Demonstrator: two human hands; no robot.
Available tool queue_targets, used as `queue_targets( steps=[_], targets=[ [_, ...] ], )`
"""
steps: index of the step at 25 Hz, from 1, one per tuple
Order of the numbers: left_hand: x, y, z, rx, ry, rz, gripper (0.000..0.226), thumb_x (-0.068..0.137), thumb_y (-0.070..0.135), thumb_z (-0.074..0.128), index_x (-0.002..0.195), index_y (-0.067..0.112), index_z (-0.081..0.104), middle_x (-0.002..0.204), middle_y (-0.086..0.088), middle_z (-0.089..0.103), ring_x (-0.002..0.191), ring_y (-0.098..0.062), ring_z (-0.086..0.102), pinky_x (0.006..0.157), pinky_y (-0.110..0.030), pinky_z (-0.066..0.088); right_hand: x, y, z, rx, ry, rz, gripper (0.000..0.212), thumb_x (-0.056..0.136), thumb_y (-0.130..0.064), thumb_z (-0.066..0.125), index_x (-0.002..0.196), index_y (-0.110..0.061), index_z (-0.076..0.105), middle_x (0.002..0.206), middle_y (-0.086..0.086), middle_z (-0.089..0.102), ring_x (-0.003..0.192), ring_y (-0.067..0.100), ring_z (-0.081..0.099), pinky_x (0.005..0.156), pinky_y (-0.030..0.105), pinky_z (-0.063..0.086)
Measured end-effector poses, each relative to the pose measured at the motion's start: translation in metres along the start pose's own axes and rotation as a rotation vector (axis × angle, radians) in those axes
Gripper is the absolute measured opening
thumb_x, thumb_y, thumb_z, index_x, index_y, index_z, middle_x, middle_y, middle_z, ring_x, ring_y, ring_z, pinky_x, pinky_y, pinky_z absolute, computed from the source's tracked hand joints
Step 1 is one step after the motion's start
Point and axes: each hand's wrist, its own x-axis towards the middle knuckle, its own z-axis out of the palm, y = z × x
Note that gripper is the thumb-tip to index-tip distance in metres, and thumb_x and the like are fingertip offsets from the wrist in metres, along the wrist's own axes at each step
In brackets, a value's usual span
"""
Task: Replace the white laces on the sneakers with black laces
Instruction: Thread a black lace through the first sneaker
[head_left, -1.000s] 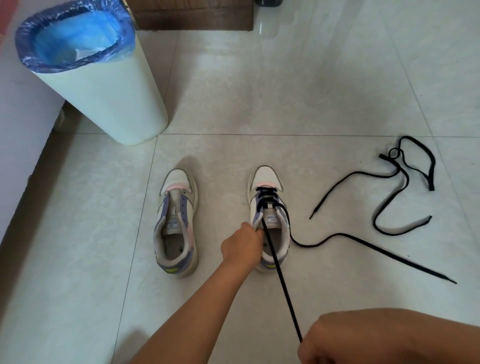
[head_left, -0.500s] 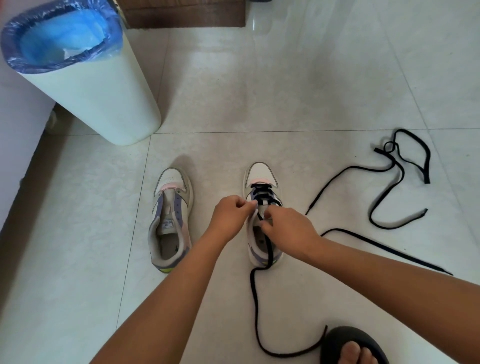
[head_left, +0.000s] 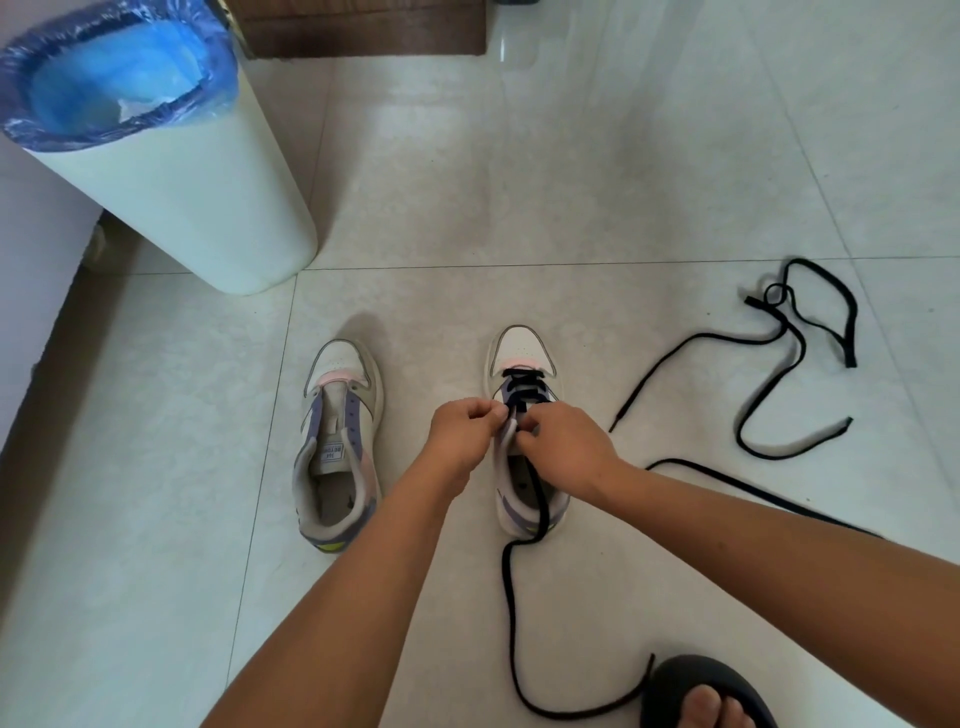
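Observation:
Two white, lilac and pink sneakers stand side by side on the tiled floor. The left sneaker (head_left: 337, 447) has no lace. The right sneaker (head_left: 521, 349) carries a black lace (head_left: 508, 597) crossed through its lower eyelets. My left hand (head_left: 460, 434) pinches the pale edge of that sneaker's upper by the eyelets. Close against it, my right hand (head_left: 569, 449) pinches the black lace at the eyelets. The lace's slack runs over the heel and curls across the floor toward me; its other end trails off to the right. A second black lace (head_left: 779, 358) lies loose at the right.
A white bin (head_left: 187, 208) with a blue liner stands at the back left beside a wall (head_left: 31, 270). Dark wooden furniture (head_left: 363, 31) sits at the top. My foot in a dark slipper (head_left: 675, 686) shows at the bottom right, by the lace's end.
My right hand moved from near me, where it pulled the lace taut, up to the sneaker's eyelets. The lace went slack and now curls on the floor.

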Motion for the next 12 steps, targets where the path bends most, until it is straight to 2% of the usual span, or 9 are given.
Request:
queue_targets(
  steps=[1,3,5,8,10,12],
  targets=[
    [0.000,-0.006,-0.001,-0.060,-0.049,-0.011,0.018,0.095,0.014,0.052,0.080,0.016,0.061,0.073,0.002,0.057,0.066,-0.009,0.049,0.051,-0.010,0.038,0.003,0.001,0.000,0.088,-0.035,0.018,0.023,0.089,-0.015,0.046,0.073,-0.006,0.059,0.071,0.008,0.059,0.064,0.021,0.054,0.061,0.031,0.041],
    [0.001,-0.024,-0.002,-0.167,-0.104,-0.012,0.019,0.097,0.017,0.050,0.081,0.020,0.060,0.079,-0.002,0.055,0.073,-0.018,0.043,0.055,-0.017,0.035,0.006,0.002,-0.003,0.249,-0.116,0.042,0.031,0.089,-0.007,0.042,0.059,-0.008,0.047,0.056,0.008,0.052,0.052,0.020,0.046,0.057,0.031,0.038],
    [0.003,-0.036,0.000,-0.223,-0.094,-0.011,0.022,0.097,0.017,0.050,0.078,0.022,0.060,0.079,-0.004,0.054,0.073,-0.020,0.039,0.056,-0.022,0.032,0.007,0.001,-0.004,0.336,-0.148,0.064,0.031,0.089,-0.004,0.042,0.059,-0.010,0.047,0.049,0.006,0.048,0.044,0.016,0.042,0.047,0.025,0.035],
    [0.000,-0.028,0.003,-0.133,-0.003,0.063,0.019,0.096,0.016,0.051,0.080,0.019,0.060,0.076,0.003,0.057,0.067,-0.010,0.045,0.051,-0.011,0.037,0.007,0.001,-0.004,0.401,-0.147,0.115,0.025,0.089,-0.002,0.042,0.068,-0.010,0.054,0.048,0.004,0.048,0.037,0.009,0.042,0.038,0.016,0.032],
    [-0.008,-0.021,0.003,-0.058,0.098,0.125,0.009,0.096,0.017,0.050,0.092,0.015,0.058,0.077,0.003,0.056,0.067,-0.008,0.049,0.051,-0.006,0.039,0.010,0.000,-0.003,0.329,-0.145,0.102,0.026,0.087,-0.002,0.044,0.063,-0.009,0.051,0.052,0.006,0.050,0.043,0.013,0.045,0.047,0.021,0.037],
    [-0.024,-0.023,0.004,0.032,0.132,0.146,0.019,0.097,0.021,0.047,0.114,0.015,0.050,0.084,0.001,0.053,0.069,-0.009,0.051,0.059,-0.009,0.042,0.010,0.000,0.001,0.140,-0.122,0.045,0.022,0.088,-0.007,0.046,0.066,-0.010,0.050,0.069,0.009,0.054,0.063,0.023,0.052,0.061,0.027,0.039]
  ],
)
